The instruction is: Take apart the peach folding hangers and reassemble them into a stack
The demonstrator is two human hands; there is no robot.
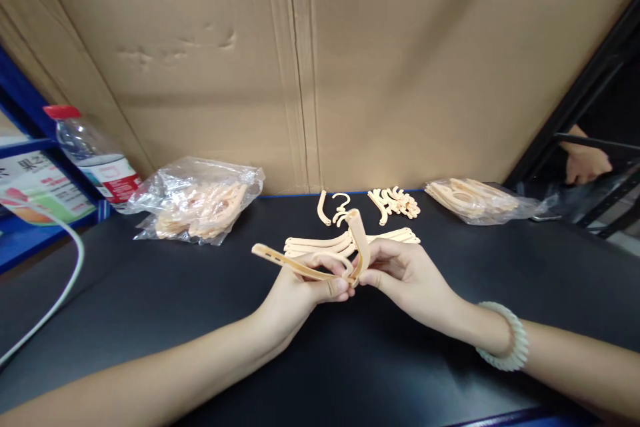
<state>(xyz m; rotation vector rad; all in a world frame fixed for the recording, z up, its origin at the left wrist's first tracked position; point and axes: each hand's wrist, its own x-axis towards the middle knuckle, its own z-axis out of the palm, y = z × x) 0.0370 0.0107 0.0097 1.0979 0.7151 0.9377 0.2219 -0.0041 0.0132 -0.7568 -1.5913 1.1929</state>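
Observation:
My left hand point(307, 287) pinches a beige plastic hanger arm point(280, 259) that points off to the left, with slots near its tip. A curved hanger hook point(333, 257) shows between my hands, by the same joint. In my right hand point(413, 277) is a second hanger arm point(359, 240), standing up at an angle. The two arms meet at my fingertips, where the joint is partly hidden. Behind my hands lie several more hanger arms point(320, 242) side by side on the black table point(240, 360).
Further back lie a loose hanger arm point(323, 208), a hook point(341, 200) and a pile of hooks point(400, 203). Clear bags of hanger parts stand left point(200, 203) and right point(467, 199). A bottle point(97, 153), a white cable point(75, 273) and another person's hand point(587, 160) are at the sides.

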